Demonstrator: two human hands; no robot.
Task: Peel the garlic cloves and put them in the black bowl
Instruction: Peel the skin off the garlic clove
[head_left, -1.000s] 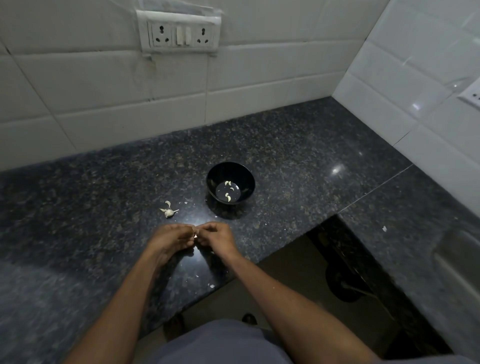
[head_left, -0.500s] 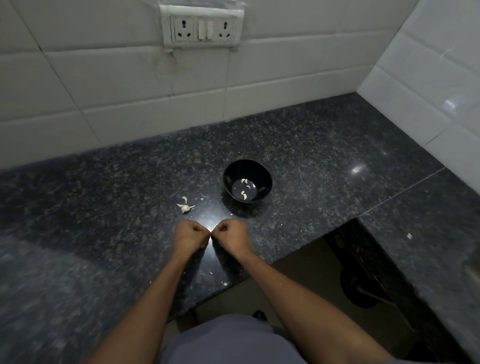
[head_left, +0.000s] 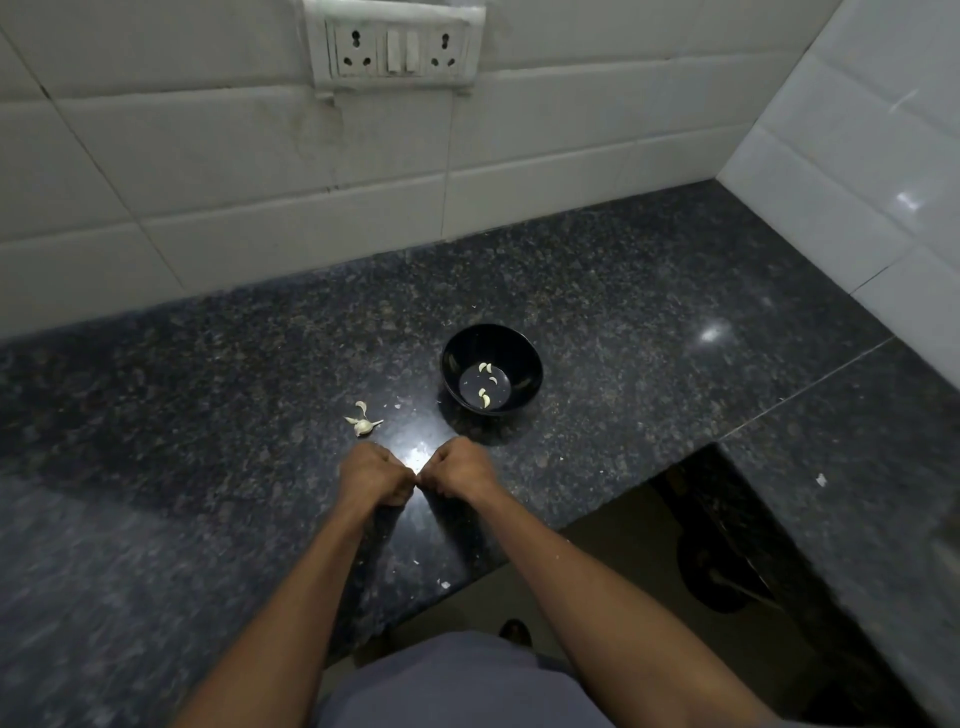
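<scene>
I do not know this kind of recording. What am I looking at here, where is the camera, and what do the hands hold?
There is no machine: a person works with bare hands. The one camera sits on the person's head and looks down, so both arms reach in from below. The left hand and the right hand meet with curled fingers above a dark stone counter; what they pinch between them is hidden. Beyond them stands a black bowl with a few peeled garlic cloves inside. Left of the bowl lie garlic pieces, and small skin flakes lie near the counter's edge.
</scene>
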